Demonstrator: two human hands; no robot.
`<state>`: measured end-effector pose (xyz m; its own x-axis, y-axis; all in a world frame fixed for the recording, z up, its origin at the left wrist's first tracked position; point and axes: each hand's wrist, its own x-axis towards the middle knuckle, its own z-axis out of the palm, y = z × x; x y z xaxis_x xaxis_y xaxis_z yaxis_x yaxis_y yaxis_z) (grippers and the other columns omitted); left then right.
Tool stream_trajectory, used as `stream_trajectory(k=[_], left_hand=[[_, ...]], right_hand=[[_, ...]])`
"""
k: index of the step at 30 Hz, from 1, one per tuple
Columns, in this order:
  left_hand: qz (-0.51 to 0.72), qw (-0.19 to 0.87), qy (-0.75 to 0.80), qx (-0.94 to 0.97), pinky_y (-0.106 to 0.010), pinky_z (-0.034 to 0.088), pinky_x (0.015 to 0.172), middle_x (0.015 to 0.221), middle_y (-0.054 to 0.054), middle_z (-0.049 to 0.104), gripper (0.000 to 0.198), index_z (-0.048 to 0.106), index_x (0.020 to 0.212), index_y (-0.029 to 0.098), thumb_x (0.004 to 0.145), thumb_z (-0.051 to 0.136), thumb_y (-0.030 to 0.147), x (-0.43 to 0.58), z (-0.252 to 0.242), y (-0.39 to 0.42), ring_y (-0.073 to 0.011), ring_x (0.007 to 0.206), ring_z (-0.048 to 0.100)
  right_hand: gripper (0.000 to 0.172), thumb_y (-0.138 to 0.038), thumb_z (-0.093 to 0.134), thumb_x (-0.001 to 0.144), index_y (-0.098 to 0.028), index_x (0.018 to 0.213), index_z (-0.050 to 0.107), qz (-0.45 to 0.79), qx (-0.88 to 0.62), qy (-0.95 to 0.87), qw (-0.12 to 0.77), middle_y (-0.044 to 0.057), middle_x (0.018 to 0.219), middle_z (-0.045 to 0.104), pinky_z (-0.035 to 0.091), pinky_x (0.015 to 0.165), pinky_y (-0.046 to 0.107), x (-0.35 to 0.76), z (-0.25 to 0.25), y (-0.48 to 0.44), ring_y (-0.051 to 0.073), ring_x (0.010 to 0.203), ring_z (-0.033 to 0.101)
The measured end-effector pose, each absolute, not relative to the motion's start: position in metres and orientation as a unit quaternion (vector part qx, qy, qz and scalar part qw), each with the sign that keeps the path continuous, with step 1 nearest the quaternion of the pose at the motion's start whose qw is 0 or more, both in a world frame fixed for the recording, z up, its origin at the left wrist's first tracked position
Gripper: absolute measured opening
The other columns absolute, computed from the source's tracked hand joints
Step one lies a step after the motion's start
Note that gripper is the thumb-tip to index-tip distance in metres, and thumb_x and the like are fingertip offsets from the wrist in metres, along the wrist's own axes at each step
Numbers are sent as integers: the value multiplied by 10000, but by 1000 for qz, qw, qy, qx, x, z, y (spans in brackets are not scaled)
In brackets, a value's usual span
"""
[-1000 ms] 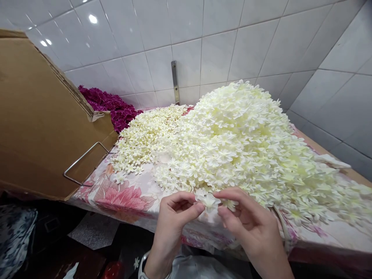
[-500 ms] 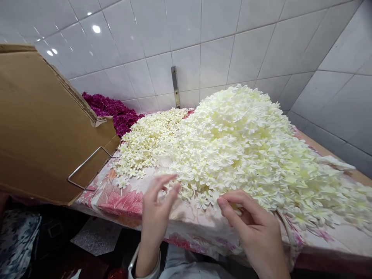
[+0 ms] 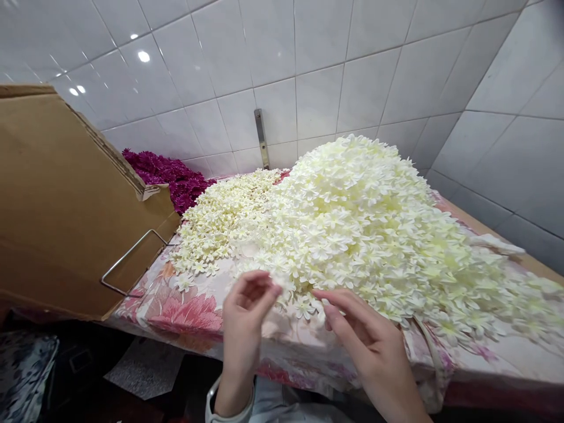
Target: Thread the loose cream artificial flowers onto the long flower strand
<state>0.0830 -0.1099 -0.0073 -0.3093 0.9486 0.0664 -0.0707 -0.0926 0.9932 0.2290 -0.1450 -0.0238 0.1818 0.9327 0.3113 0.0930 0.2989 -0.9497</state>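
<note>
Through the head camera I see one white flower (image 3: pixel 282 284) at the front edge of the big heap (image 3: pixel 365 217). It is blurry, but my left hand (image 3: pixel 247 320) seems to pinch it by the edge, with thumb and pointing finger pressed on the petals. My right hand (image 3: pixel 370 338) is at the front of the big heap too, a bit further right. Its thumb and pointing finger are close to each other. I think I see a small pale bit between them, but I cannot tell if they hold it. My two hands are near each other, not touching.

The petals look thin, so I think a hard squeeze could bend or tear one. A loose pinch could drop the flower back among the others, where it would be hard to find. A loose flower (image 3: pixel 304 306) is at the front of the big heap, near the cloth's edge, and a bumped wrist might knock it down.

Left of the big heap is a smaller heap (image 3: pixel 224 217) of little pale flowers. Past that, further left, are purple flowers (image 3: pixel 171 176) and a brown box (image 3: pixel 79 217). Under the big heap is a flowery cloth (image 3: pixel 189 311).
</note>
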Motion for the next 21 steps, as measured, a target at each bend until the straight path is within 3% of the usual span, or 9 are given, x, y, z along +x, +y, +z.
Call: stream_trajectory(k=[4,6,7,12,17,21], left_hand=[[600,129,605,507,-359,454,863,969,-72,654,243,664,911,200,701,710,313,64,-8,-93,-227,947,592],[576,68,607,543,-376,424,900,1025,-80,646,193,681,907,218,732,682,301,64,-7,-95,-250,1027,563],[563,92,597,564,-361,431,883,1004,-74,656,161,690,896,224,750,667,289,68,-6,-99,-244,1006,574],[453,407,468,640,-268,479,743,908,-56,700,151,735,894,223,764,664,255,98,-1,-123,-204,866,625],[508,429,474,578,-242,468,706,766,-36,694,84,736,732,206,759,657,208,113,-3,-128,-178,771,621],[529,452,493,522,-213,465,642,691,-11,676,81,705,655,195,727,668,190,117,-3,-132,-155,694,612]], right_hand=[[276,-377,617,831,-242,1066,668,342,-516,-500,606,36,862,639,511,618,199,230,-27,-148,155,740,604],[337,-388,652,803,-221,1095,639,357,-525,-468,615,39,814,630,528,624,209,230,-28,-147,168,755,618],[342,-394,661,795,-209,1081,633,370,-522,-455,618,41,800,628,533,614,211,230,-27,-147,169,742,622],[297,-410,675,782,-190,972,613,427,-502,-423,622,37,774,646,538,555,195,229,-23,-147,148,645,620],[191,-342,661,806,-194,911,601,356,-512,-477,619,50,864,657,558,573,214,235,-27,-148,173,720,651],[137,-179,611,832,-215,960,581,147,-489,-622,593,37,909,616,534,573,210,241,-25,-145,132,678,611]])
